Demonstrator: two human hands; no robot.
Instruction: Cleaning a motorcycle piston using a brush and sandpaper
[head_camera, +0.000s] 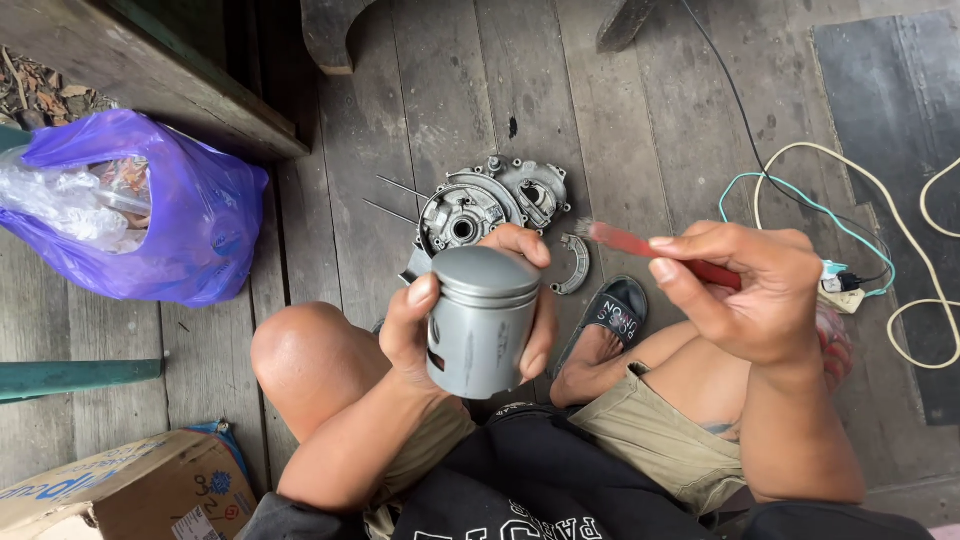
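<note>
Nearest the camera, the person sits on a plank floor (620, 120) with knees bent, in khaki shorts and a dark top. The left hand (440, 320) is wrapped around a grey metal piston (484, 320), thumb on one side and fingers curling round the far side, holding it upright with its flat crown on top and its ring grooves just under the rim. The right hand (750, 295) is closed on the red handle of a small brush (640, 245), pinched between thumb and fingers — the bristle tip points left and sits near the piston's crown, not touching it.

Just beyond the piston, a foot in a black sandal (612, 310) rests on the boards. Past that lie a curved metal shoe (575, 265) and a grey engine casing (490, 200) (two thin studs stick out of its left side). To the left sits a purple plastic bag (190, 215) stuffed with clear wrapping, with a cardboard box (120, 490) at the near corner. Off to the right, pale and green cables (900, 235) loop over the floor — farther back stand dark furniture legs.
</note>
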